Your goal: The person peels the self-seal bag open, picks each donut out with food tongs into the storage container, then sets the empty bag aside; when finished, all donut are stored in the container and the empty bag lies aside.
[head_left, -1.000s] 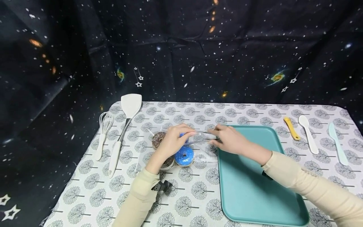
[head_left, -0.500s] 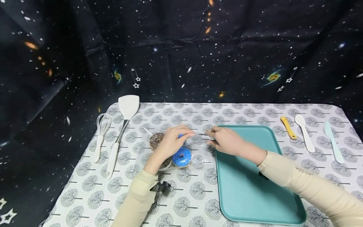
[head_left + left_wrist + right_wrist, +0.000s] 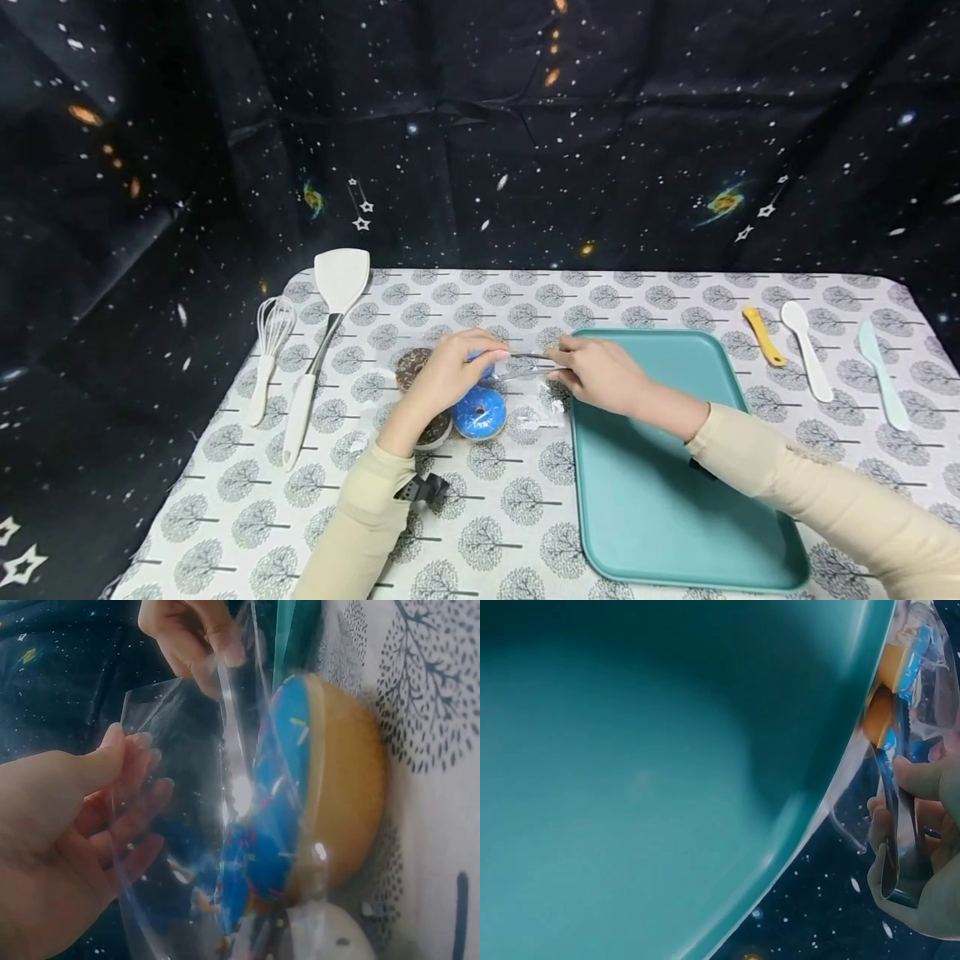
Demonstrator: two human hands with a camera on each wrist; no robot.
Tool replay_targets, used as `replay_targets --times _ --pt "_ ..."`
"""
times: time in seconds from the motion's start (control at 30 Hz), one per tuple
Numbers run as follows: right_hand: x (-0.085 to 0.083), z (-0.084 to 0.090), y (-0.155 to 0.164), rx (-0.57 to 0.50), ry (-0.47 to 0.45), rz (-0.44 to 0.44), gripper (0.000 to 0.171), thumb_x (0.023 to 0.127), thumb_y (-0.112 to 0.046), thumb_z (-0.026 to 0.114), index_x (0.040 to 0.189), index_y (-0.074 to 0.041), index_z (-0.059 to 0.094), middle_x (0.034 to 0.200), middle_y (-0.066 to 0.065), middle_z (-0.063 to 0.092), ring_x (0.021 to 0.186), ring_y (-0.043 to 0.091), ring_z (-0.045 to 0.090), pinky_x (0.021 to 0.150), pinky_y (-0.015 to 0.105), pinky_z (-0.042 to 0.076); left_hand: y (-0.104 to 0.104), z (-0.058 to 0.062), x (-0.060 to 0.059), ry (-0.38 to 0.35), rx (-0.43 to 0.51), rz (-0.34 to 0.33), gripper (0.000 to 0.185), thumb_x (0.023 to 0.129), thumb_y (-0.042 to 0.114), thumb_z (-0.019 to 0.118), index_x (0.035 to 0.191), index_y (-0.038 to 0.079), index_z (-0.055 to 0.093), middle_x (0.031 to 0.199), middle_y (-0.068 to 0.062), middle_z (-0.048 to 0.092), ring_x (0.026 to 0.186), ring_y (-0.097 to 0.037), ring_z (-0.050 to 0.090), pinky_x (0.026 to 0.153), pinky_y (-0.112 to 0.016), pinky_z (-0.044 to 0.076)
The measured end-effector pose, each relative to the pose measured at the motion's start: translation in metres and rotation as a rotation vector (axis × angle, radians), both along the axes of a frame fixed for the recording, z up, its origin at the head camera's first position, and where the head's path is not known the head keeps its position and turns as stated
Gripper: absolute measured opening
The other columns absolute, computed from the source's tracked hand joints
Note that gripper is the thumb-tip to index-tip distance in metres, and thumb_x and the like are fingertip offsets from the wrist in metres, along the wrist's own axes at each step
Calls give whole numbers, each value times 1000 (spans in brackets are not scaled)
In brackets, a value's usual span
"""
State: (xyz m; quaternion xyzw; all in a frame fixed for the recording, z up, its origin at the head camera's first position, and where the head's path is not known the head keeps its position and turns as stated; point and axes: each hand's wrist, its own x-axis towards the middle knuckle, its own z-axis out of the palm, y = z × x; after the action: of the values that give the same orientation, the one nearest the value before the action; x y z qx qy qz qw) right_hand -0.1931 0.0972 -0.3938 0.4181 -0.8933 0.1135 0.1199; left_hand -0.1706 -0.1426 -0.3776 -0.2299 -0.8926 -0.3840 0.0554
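A clear plastic bag [image 3: 165,712] with blue-glazed donuts [image 3: 480,414] and brown ones [image 3: 413,365] lies on the tablecloth. My left hand [image 3: 450,371] pinches the bag's edge between thumb and fingers, over the donuts. From the right, my right hand [image 3: 600,375] grips metal tongs [image 3: 907,859] near their bent end. The tongs' two arms stand apart and reach leftward to the bag's mouth, overlapping a blue donut in the right wrist view. Part of the second blue donut and the lower brown donut [image 3: 435,432] are hidden behind my left hand.
A teal tray [image 3: 690,500] lies under my right forearm. On the left are a whisk [image 3: 268,354] and a white-headed spatula [image 3: 322,358]. At the right lie a yellow-handled utensil [image 3: 763,336], a white spoon [image 3: 807,352] and a mint knife [image 3: 883,375].
The head view has shifted slightly. Both hands keep nearly the same places, with the tongs still at the bag. A little more of the blue donut beneath my left hand shows.
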Motion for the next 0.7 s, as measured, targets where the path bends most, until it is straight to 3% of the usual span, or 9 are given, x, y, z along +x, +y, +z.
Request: replay_targets --times 0.4,0.53,0.63,0.7 --pt "13 12 39 -21 93 -26 36 83 -29 70 111 -7 68 71 -5 47 50 2 32 40 15 26 -6 2 2 -4 -20 26 21 92 24 60 103 12 71 106 -1 68 104 -17 62 98 -34 46" --pt "18 16 62 -38 145 -33 50 94 -49 47 109 -6 69 72 -5 49 50 2 33 39 15 26 -6 4 2 -14 -18 26 22 92 25 59 104 11 71 107 -2 68 105 -18 61 99 -35 45" --pt "21 16 82 -50 173 -35 67 95 -56 28 106 -6 70 74 -3 53 51 2 34 40 15 26 -5 4 2 -21 -19 36 22 92 25 60 105 11 71 107 -2 68 104 -19 61 98 -37 45" --pt "23 16 96 -45 175 -46 57 95 -53 40 105 -6 70 75 -2 55 51 3 35 40 16 26 -5 3 2 -34 -20 42 23 92 27 60 105 12 71 107 -1 68 103 -18 61 98 -37 45"
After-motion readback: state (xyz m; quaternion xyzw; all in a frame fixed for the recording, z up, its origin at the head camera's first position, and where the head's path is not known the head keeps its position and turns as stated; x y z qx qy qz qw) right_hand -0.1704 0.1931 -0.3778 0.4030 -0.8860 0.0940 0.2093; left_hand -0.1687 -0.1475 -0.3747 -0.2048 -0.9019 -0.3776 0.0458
